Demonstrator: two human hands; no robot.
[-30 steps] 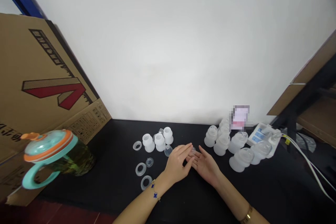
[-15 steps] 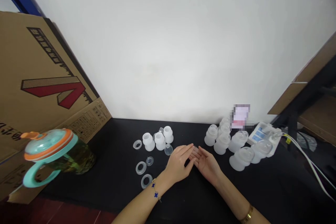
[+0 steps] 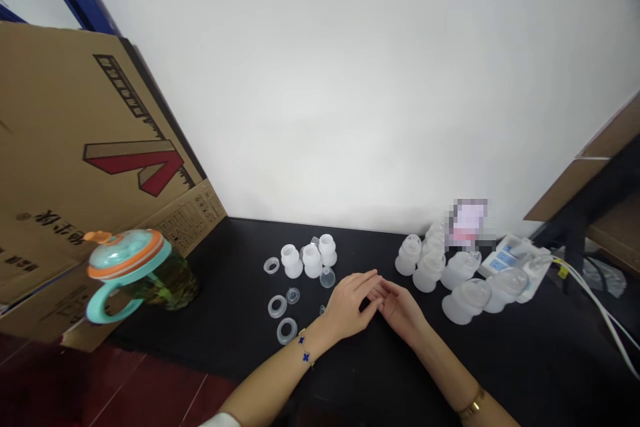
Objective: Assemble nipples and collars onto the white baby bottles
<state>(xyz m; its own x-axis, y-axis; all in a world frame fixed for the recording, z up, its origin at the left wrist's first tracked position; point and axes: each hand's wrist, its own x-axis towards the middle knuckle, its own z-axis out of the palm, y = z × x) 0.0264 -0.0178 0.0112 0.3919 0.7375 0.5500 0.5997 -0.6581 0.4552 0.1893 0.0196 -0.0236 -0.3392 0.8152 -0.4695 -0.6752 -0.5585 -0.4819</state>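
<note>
My left hand (image 3: 350, 308) and my right hand (image 3: 403, 310) rest on the black tabletop (image 3: 235, 320), fingertips meeting in a pinch at the middle. What they hold between them is hidden. Just left of my left hand lie a small clear dome (image 3: 327, 277), three white screw collars (image 3: 313, 260), several translucent rings (image 3: 277, 306) and a small clear disc (image 3: 293, 295). To the right of my right hand stands a cluster of frosted white bottle tops (image 3: 465, 300).
A teal and orange lidded mug (image 3: 135, 270) stands at the left in front of a leaning cardboard box (image 3: 90, 167). A white power strip (image 3: 515, 259) with white cables (image 3: 595, 310) lies at the right. Behind is a white wall, with a dark shelf frame at far right.
The camera has shifted, so everything sits slightly to the right in the frame. My fingertips have closed tighter together, and the small clear piece seen between them earlier is now hidden.
</note>
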